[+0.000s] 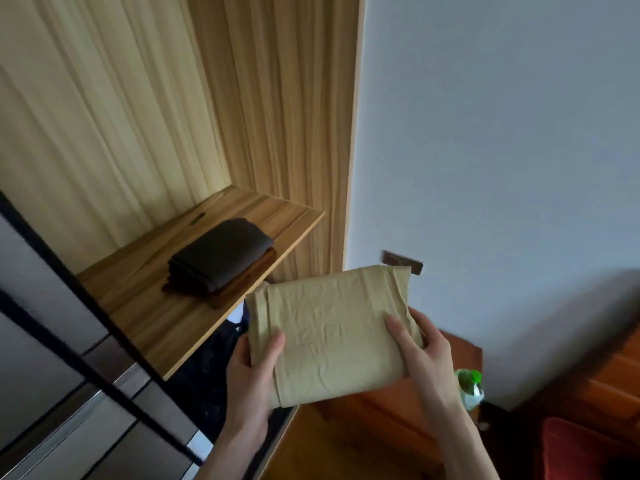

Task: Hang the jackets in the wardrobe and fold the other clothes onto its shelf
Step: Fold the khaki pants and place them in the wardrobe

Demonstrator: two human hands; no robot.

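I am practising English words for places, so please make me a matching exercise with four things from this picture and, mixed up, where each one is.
Things:
1. beige folded cloth
2. grey folded cloth
3. brown folded cloth
4. bottle with green cap

Places:
A. under the grey cloth
B. on top of the pile on the shelf
C. between the left hand and right hand
D. low, right of the right wrist

Pairs: 1-C, 2-B, 3-A, 4-D
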